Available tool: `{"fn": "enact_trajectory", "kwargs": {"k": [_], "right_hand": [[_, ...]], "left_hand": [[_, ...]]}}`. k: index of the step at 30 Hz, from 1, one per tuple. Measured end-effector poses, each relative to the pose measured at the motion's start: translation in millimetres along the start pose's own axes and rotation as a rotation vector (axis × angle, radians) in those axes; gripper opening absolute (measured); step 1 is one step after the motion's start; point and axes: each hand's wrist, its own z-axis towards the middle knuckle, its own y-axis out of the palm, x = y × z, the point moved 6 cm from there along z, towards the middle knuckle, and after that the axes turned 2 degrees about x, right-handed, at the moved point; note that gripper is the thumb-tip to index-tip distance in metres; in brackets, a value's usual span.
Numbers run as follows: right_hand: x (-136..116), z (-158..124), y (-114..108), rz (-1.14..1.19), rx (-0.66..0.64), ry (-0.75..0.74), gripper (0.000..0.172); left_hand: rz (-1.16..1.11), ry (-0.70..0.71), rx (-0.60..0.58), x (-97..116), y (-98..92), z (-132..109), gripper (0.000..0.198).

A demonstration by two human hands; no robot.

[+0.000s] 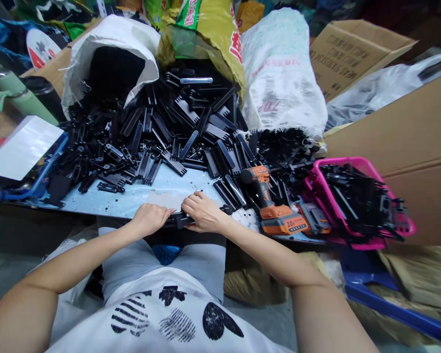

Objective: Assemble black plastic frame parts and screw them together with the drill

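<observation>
At the table's front edge, my left hand (151, 217) and my right hand (203, 212) are close together, fingers closed on one black plastic part (183, 220). The fingers cover much of that part, so its full shape is hidden. A pale flat sheet (161, 199) lies on the blue tabletop (132, 194) just beyond the hands. Right of my right hand are small whitish pieces (245, 218) and an orange and black cordless drill (265, 198). Beyond the hands spreads a heap of black plastic parts (176, 162), some with slotted ends.
Black parts spill from a white sack (112, 29), a yellow sack (213, 44) and another white sack (282, 73). A pink basket (318, 181) of black parts stands at right, by a cardboard box (356, 49). At left are a blue tray (57, 149) and a green bottle (33, 100).
</observation>
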Motion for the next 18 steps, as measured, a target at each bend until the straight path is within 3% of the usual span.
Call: {"fn": "enact_trajectory", "kwargs": {"k": [3,6,11,14,18], "right_hand": [[-1,0,6,0.025,0.027,0.004,0.04],[3,-1,15,0.055,0.071,0.161,0.042],[22,-23,23,0.097,0.228,0.342,0.062],[65,-68,18,0.063,0.344,0.662,0.047],[134,-159,-4,-0.072,0.407,1.12,0.039]], "left_hand": [[0.008,0.023,0.015,-2,0.1,3,0.059],[0.043,0.043,0.072,-8,-0.2,10,0.059],[0.078,0.057,0.251,-26,9.8,27,0.057],[0.067,0.073,0.291,-34,22.8,35,0.053],[0.022,0.204,0.274,-29,36.8,34,0.036]]}}
